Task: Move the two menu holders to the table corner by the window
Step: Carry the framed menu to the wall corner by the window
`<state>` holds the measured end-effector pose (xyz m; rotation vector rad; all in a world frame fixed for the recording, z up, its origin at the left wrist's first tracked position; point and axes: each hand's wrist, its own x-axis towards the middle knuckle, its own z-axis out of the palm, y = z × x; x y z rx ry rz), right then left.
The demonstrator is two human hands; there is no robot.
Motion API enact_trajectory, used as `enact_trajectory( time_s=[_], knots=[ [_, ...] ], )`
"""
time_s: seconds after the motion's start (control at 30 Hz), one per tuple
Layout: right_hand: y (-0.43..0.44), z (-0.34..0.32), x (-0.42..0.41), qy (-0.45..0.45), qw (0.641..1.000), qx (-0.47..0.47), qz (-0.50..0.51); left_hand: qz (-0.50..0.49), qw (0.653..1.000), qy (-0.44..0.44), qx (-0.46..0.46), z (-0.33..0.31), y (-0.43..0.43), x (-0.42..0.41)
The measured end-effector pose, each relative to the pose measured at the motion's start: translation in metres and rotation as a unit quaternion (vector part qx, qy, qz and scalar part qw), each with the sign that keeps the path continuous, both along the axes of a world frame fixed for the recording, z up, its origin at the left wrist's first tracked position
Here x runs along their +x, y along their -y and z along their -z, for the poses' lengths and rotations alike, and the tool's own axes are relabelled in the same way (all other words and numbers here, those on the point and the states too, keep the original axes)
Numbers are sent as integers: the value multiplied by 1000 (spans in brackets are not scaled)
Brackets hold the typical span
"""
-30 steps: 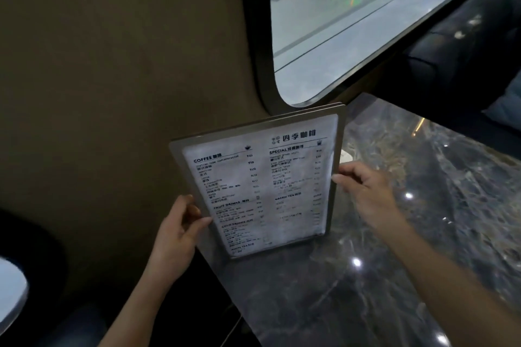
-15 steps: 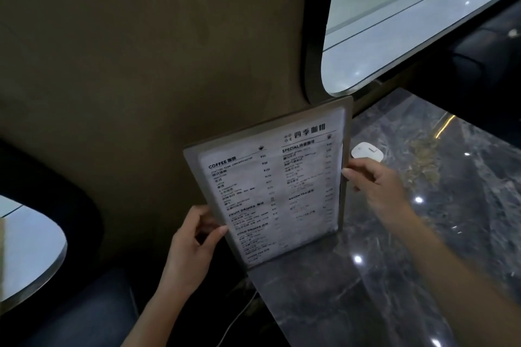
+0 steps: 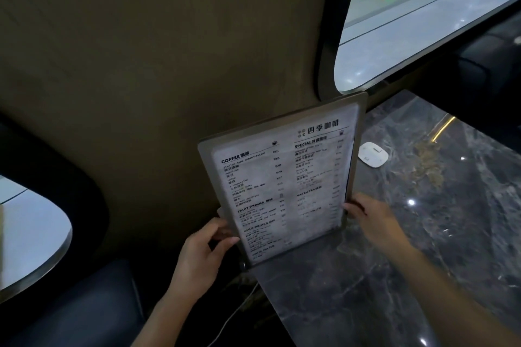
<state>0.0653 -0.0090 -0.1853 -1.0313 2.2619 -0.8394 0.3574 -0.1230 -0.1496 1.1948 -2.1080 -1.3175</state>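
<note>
A flat menu holder (image 3: 284, 177) with a white printed coffee menu stands upright at the near corner of the dark marble table (image 3: 394, 262), close to the brown wall. My left hand (image 3: 203, 248) grips its lower left edge, thumb on the front. My right hand (image 3: 372, 220) holds its lower right edge. Behind the left edge a sliver of a second panel shows, but I cannot tell whether it is a second holder. The window (image 3: 423, 8) is up to the right.
A small white rounded device (image 3: 373, 154) lies on the table behind the menu holder. A dark seat (image 3: 84, 313) and a white cable (image 3: 234, 315) lie below the table's left edge. Another window (image 3: 28, 234) shows at the far left.
The menu holder has stayed at the table corner in both hands. My right hand has slid down its right edge to near the bottom. The view has swung left, uncovering the white device.
</note>
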Motion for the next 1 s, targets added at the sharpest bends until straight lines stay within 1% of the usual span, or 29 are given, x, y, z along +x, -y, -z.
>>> enact_trajectory(
  time_s=[0.07,0.17,0.23,0.3,0.4,0.47,0.7,0.9,1.0],
  knots=[
    [7,-1,0,4,1000,9,-3,2,1000,7,-1,0,-3,2],
    [11,-4,1,-36,999,25,-10,3,1000,21,1,5,-8,5],
    [9,-5,2,-23,999,35,-6,2,999,45,-2,11,-11,7],
    [3,-4,4,-9,998,67,-12,7,997,75,-14,20,-13,9],
    [-7,3,5,-30,991,120,-48,19,994,102,-39,31,-16,7],
    [-8,7,7,-44,988,136,-56,25,992,106,-57,36,-19,2],
    [7,19,8,-98,983,144,-51,-20,987,119,-108,54,-21,-4],
    [31,21,13,-149,978,133,-69,-69,973,177,-129,51,4,-4],
    [43,21,13,-145,976,139,-80,-85,970,181,-138,49,16,-4]
  ],
)
